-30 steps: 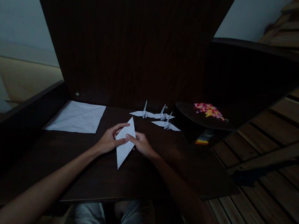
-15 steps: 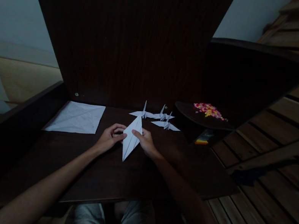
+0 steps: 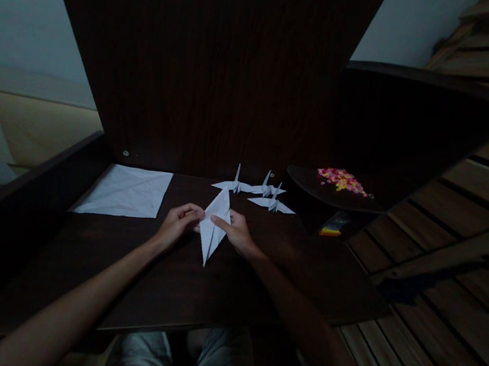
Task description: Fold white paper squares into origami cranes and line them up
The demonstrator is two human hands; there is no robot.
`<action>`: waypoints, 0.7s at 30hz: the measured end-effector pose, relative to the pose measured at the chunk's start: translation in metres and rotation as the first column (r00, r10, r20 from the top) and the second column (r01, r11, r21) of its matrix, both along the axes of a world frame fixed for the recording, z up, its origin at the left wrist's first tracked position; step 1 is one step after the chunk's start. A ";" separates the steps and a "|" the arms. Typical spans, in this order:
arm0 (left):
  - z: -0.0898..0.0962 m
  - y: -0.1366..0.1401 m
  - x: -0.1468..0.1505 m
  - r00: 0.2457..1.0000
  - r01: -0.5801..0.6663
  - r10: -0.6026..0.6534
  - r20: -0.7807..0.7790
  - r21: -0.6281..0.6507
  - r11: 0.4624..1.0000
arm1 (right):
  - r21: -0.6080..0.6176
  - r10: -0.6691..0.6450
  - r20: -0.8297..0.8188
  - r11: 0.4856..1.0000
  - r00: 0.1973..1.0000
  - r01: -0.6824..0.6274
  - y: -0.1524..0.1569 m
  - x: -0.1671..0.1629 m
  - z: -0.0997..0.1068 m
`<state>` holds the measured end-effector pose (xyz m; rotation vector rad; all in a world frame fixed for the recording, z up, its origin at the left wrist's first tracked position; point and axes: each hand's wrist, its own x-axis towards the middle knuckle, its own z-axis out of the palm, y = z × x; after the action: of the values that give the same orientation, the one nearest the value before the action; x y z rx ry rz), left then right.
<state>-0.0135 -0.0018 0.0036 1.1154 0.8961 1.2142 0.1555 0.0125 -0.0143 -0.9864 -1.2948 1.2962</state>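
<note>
A white sheet folded into a long diamond, the folded paper, is held upright-pointing between both hands above the dark desk. My left hand pinches its left corner, fingers curled. From the right, my right hand grips the other edge, its thumb lying flat across the front and its fingers partly hidden behind. A slit runs down the lower half of the diamond. Just beyond its top point stand three white paper cranes: a left crane, a back crane and a front crane.
A creased white paper sheet lies at the desk's left. On the small corner shelf at right is a pile of pink, red and yellow bits. A dark side panel borders the left; a tall back panel rises behind.
The folded paper has turned slightly upright, its top point shifting left and its bottom point a little right. My right thumb has slid left across it. The cranes stay put.
</note>
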 end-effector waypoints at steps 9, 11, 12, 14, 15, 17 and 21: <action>0.003 -0.002 -0.001 0.992 0.080 -0.075 0.105 -0.042 0.996 | -0.096 -0.014 -0.005 0.995 1.000 0.014 -0.004 0.000 0.008; 0.002 -0.001 -0.001 0.992 0.083 -0.079 0.101 -0.035 0.996 | -0.121 -0.008 -0.013 0.993 1.000 0.006 -0.005 0.001 0.008; 0.002 -0.001 -0.001 0.991 0.088 -0.084 0.101 -0.034 0.996 | -0.127 -0.006 -0.017 0.992 1.000 0.003 -0.005 0.001 0.008; -0.001 0.000 -0.001 0.991 0.096 -0.093 0.097 -0.028 0.995 | -0.131 0.002 -0.020 0.991 1.000 -0.005 -0.005 0.001 0.007; -0.002 0.001 -0.001 0.991 0.100 -0.097 0.091 -0.022 0.995 | -0.128 0.008 -0.022 0.992 1.000 -0.010 -0.004 0.001 0.007; -0.004 0.002 -0.002 0.992 0.101 -0.100 0.072 -0.005 0.995 | -0.120 0.021 -0.018 0.992 1.000 -0.023 -0.004 0.002 0.006; -0.006 0.001 -0.002 0.996 0.093 -0.093 0.008 0.019 0.996 | -0.107 0.047 0.014 0.993 0.999 -0.045 -0.004 0.002 0.006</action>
<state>-0.0158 -0.0003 -0.0022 1.1535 0.8190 1.1522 0.1580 0.0089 -0.0079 -1.0485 -1.2777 1.4074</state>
